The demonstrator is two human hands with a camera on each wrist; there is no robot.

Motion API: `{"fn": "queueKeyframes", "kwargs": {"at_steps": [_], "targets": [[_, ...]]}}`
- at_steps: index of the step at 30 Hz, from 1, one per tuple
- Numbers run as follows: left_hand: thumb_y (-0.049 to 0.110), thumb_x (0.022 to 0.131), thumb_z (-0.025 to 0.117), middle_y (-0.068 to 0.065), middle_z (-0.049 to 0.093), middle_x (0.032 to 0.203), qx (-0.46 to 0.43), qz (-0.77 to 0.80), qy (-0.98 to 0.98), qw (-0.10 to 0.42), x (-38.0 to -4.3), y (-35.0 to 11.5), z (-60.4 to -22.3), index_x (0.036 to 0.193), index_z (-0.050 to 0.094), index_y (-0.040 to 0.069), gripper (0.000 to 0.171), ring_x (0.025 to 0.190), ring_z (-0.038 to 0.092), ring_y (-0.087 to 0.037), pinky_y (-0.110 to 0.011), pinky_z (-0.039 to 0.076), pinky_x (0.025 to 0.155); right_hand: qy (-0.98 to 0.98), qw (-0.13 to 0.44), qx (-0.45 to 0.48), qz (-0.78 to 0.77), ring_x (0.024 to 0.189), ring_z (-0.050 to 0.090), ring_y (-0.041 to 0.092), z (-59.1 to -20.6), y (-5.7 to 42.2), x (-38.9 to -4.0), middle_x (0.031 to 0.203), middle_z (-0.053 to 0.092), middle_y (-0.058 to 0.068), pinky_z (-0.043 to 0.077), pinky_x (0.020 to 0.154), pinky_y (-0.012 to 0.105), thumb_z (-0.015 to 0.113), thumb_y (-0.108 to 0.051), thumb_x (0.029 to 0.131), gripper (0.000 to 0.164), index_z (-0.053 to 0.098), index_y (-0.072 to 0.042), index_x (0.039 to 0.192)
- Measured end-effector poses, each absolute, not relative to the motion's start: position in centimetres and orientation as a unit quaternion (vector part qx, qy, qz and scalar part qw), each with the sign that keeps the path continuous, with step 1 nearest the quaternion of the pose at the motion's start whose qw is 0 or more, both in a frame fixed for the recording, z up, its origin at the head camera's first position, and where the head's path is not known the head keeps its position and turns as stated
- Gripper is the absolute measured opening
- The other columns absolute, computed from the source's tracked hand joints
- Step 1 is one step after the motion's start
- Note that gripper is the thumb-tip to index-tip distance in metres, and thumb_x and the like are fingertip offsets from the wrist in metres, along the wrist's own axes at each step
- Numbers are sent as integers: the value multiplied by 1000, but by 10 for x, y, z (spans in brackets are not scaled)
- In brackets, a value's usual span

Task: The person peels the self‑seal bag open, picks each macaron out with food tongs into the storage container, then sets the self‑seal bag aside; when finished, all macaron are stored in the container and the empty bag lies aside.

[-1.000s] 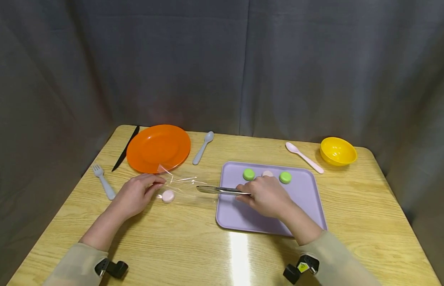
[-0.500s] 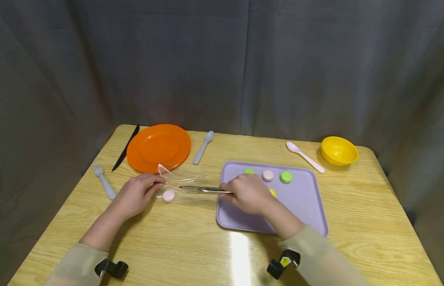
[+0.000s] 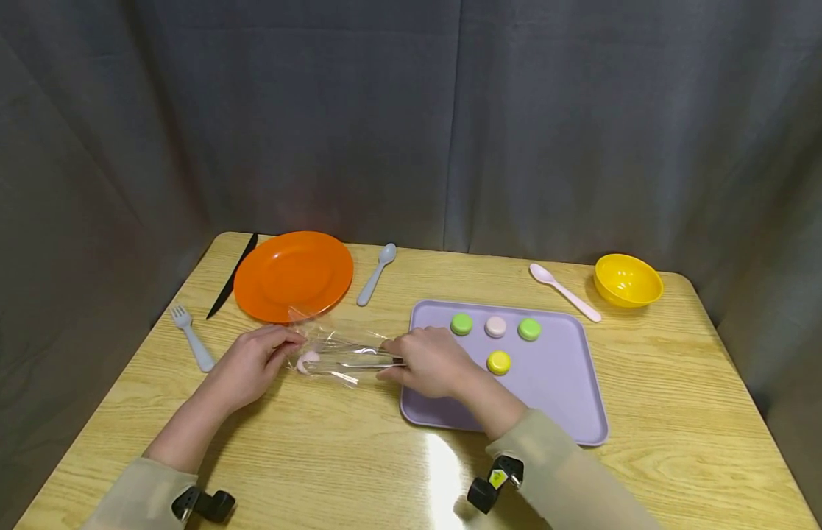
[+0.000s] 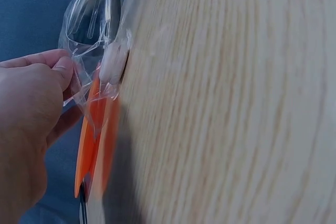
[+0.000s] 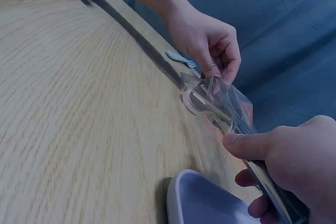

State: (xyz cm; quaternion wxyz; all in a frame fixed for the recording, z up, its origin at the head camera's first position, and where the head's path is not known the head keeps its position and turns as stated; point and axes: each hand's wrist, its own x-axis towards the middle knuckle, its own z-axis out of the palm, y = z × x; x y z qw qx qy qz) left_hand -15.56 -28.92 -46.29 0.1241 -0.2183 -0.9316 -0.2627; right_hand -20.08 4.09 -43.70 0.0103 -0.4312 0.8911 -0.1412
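My left hand (image 3: 254, 361) pinches the corner of a clear plastic bag (image 4: 84, 48) lying left of the lilac tray. In the bag is a pink macaron (image 3: 307, 361), low over the wooden table. My right hand (image 3: 427, 362) grips metal tongs (image 3: 364, 364) over the tray's left edge. Their two arms point left into the bag, with the tips right at the pink macaron. The right wrist view has the film (image 5: 220, 98) wrapped round the front of the tongs. On the lilac tray (image 3: 550, 397) sit two green macarons (image 3: 461, 324), another pink one (image 3: 495, 327) and a yellow one (image 3: 499, 362).
Behind the left hand lies an orange plate (image 3: 294, 276), flanked by a black knife (image 3: 232, 276) and a grey spoon (image 3: 377, 274). A grey fork (image 3: 192, 338) is at far left. Back right are a pink spoon (image 3: 564, 291) and a yellow bowl (image 3: 627, 281).
My right hand has moved left with the tongs, whose tips have gone into the bag up to the pink macaron. The yellow macaron has come into view. My left hand stays put.
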Motion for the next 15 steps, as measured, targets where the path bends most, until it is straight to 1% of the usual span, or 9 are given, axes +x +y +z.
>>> {"fn": "queueKeyframes", "kwargs": {"at_steps": [6,12,15], "targets": [[-6,95,75,0,75,104,-224,-276,-926,127,-153,-290,-464,107,77,10,20,94,72,-20,-42,63,82,893,15,-429,-132,62,55,13,-440,33,-199,69,52,-11,47,55,38,75,-51,98,39,55,-22,82],[-10,95,73,2,73,103,-229,-285,-921,136,-150,-290,-465,106,75,8,21,94,73,-18,-39,63,80,892,4,-435,-125,62,52,13,-448,26,-198,76,55,-11,46,54,36,75,-51,98,37,55,-23,83],[-12,95,73,2,73,102,-231,-291,-917,144,-148,-291,-467,106,74,8,23,92,72,-16,-37,63,77,893,-2,-431,-130,61,52,12,-450,23,-197,77,55,-11,44,51,34,75,-52,97,38,56,-22,84]]}}
